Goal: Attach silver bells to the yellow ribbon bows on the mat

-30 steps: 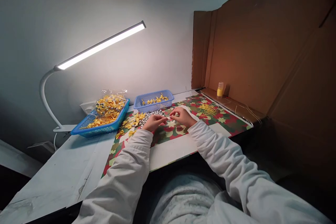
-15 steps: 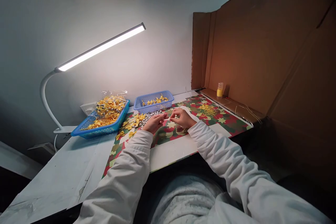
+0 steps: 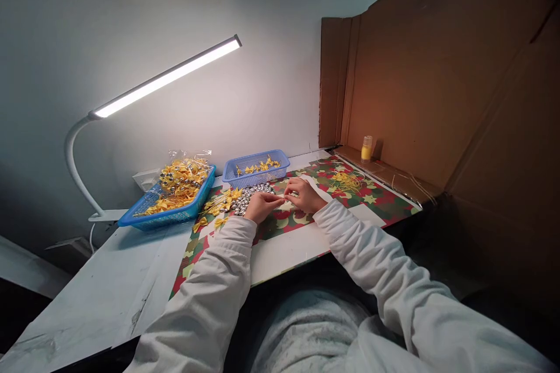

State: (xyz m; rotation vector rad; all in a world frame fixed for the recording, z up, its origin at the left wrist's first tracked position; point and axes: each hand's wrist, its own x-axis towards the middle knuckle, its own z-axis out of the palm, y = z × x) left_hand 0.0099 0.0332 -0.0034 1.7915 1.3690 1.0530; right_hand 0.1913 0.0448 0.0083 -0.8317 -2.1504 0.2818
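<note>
Over the patterned sheet [image 3: 280, 227], my left hand [image 3: 261, 206] and my right hand [image 3: 303, 194] meet fingertip to fingertip. Both are closed in a pinch, and whatever lies between the fingertips is too small to make out. Just behind my left hand is a heap of silver bells or beads [image 3: 250, 197]. Yellow ribbon bows [image 3: 222, 203] lie to its left, some with thin stems. A tangle of yellow string [image 3: 346, 182] rests to the right, beyond my right hand.
A blue basket [image 3: 168, 217] piled with yellow bows and plastic wrap stands at left. Behind the hands is a smaller blue-violet basket [image 3: 256, 178] with bows. A lit lamp [image 3: 168, 77] arches over the left side. A small yellow bottle [image 3: 366, 150] stands by the cardboard wall [image 3: 437, 87].
My left hand has turned over, its fingers now stretching right to touch the right hand's fingertips. My right hand has barely moved.
</note>
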